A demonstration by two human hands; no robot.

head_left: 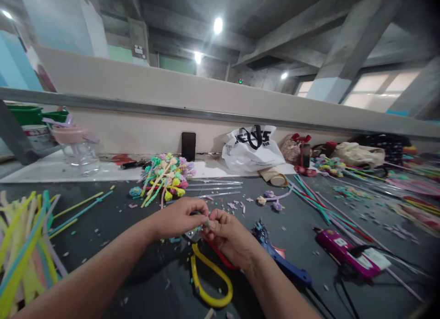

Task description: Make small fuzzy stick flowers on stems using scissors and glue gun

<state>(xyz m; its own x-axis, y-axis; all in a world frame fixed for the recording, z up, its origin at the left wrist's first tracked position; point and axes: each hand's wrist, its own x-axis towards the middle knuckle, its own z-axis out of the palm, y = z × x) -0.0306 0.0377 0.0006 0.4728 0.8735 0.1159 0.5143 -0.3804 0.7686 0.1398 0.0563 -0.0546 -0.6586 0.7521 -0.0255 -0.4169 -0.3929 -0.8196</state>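
right hand (228, 236): grip pinching a tiny green bit (207, 223) at its fingertips | left hand (180, 217): right up against it, can't tell if pinching | long axis hidden tbh | tabletop (137, 282) far edge beyond

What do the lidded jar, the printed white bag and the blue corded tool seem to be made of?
Lidded jar: clear glass or plastic, transparent and shiny; the pink lid is probably opaque plastic, evenly coloured. Printed white bag: likely thin plastic, smooth, creased, slightly glossy. Blue corded tool: probably hard plastic, smooth and evenly coloured.
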